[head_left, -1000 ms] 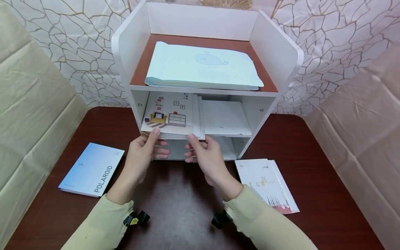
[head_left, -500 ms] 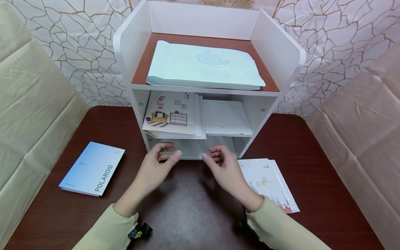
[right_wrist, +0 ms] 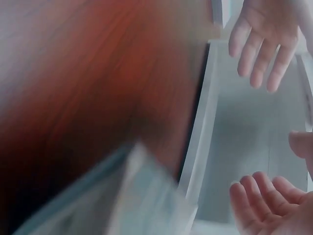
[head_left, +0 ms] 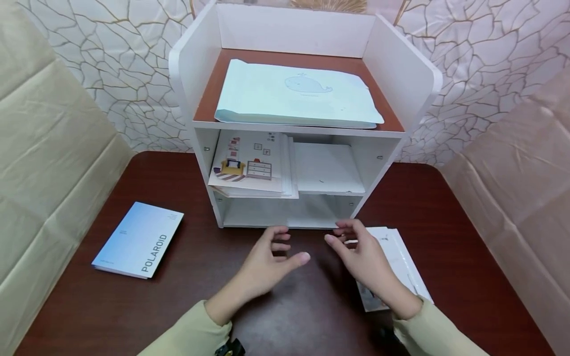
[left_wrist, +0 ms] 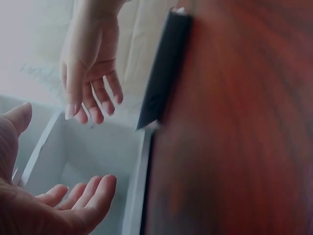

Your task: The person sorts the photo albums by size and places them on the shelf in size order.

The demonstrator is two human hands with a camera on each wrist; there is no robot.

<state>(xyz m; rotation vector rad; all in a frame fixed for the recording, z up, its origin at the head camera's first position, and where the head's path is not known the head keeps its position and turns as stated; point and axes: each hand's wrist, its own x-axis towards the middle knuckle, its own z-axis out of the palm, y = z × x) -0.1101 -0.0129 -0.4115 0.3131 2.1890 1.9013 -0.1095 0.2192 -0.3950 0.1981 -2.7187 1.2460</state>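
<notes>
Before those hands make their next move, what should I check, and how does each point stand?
1. Left hand free: ok, it holds nothing.
2. Right hand free: ok, it holds nothing either.
3. Furniture-illustrated book and those under it fully inside the white shelf unit: not ok, the stack's front juts past the shelf edge.
4. White-covered book beside the right hand lying flat: cannot tell, the hand and forearm hide part of it.
5. POLAROID book clear of both hands: ok, it lies apart on the tabletop.
</notes>
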